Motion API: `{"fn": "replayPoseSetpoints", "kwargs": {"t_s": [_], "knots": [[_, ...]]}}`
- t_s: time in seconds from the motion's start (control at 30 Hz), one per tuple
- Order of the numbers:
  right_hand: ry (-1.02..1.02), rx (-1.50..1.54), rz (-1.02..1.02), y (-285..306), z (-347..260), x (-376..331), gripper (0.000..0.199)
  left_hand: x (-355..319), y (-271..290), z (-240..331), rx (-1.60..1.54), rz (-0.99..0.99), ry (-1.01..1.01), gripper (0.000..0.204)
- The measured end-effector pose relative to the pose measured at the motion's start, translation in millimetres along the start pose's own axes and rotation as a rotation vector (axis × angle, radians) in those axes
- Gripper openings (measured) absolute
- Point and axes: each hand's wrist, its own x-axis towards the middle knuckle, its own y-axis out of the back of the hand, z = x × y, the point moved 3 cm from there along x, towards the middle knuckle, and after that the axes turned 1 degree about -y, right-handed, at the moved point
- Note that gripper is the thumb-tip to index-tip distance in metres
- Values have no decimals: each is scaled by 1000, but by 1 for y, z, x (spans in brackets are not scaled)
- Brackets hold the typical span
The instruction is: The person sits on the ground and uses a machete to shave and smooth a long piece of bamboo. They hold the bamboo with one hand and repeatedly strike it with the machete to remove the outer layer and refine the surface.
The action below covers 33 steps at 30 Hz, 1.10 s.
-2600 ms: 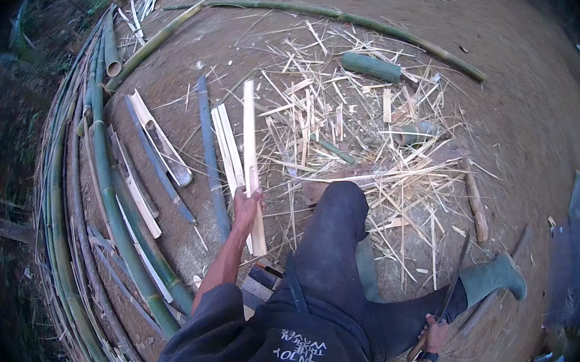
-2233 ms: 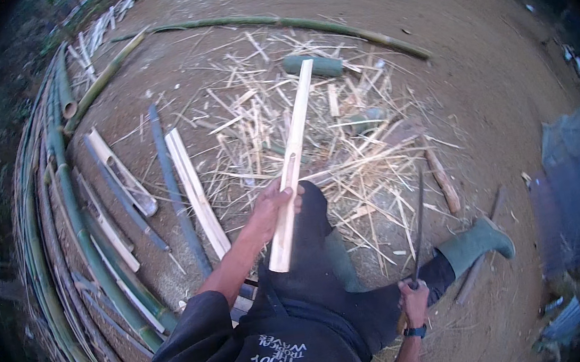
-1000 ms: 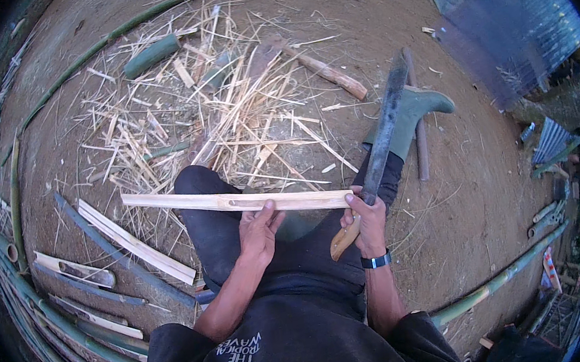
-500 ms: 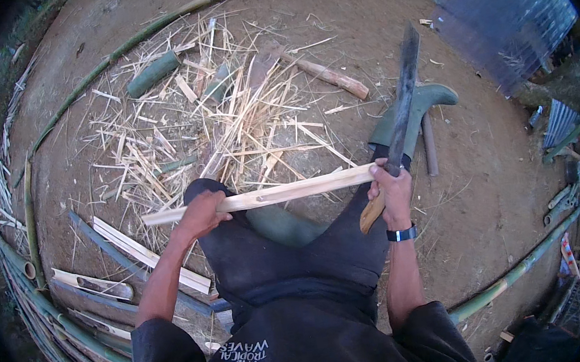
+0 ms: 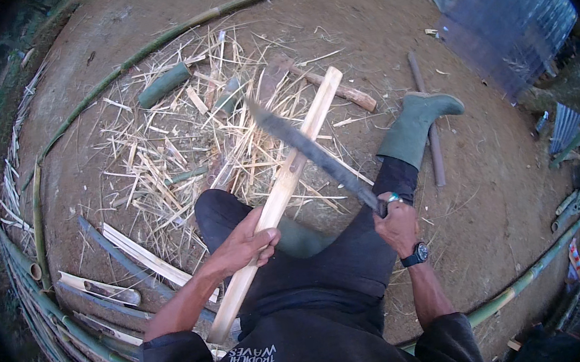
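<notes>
My left hand (image 5: pixel 248 242) is closed around a pale split bamboo strip (image 5: pixel 278 192), which slants from beside my waist up and away to the right. In my right hand (image 5: pixel 397 226), above my right thigh, is the handle of a machete (image 5: pixel 326 160). Its dark blade points up and left and crosses over the strip; whether the two touch I cannot tell. The blade's tip is smeared by motion. Beyond the strip's far half lies a heap of bamboo splinters (image 5: pixel 155 162).
A short green bamboo piece (image 5: pixel 163 85) and a wooden stick (image 5: pixel 344 93) lie by the heap. Split bamboo lengths (image 5: pixel 145 254) rest at my left, beside long poles (image 5: pixel 66 321). My right boot (image 5: pixel 414 127) crosses a brown rod (image 5: pixel 435 146). Metal sheeting (image 5: pixel 504 14) stands far right.
The strip has swung from lying crosswise in both hands to slanting away in my left hand alone. My right hand has left it, and the machete has turned from pointing away to pointing left.
</notes>
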Motion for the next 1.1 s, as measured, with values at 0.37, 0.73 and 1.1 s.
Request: {"fn": "replayPoseSetpoints", "kwargs": {"t_s": [0.37,0.73,1.1], "knots": [[172,-78,-167,-15,-14,10,32,-36,-24,6,-91,103,29,38],[177,-73,-240,1,-16,10,32,-38,-25,7,-88,107,19,39],[235,-155,-271,6,-21,12,28,-40,-25,7,-96,88,32,29]]}}
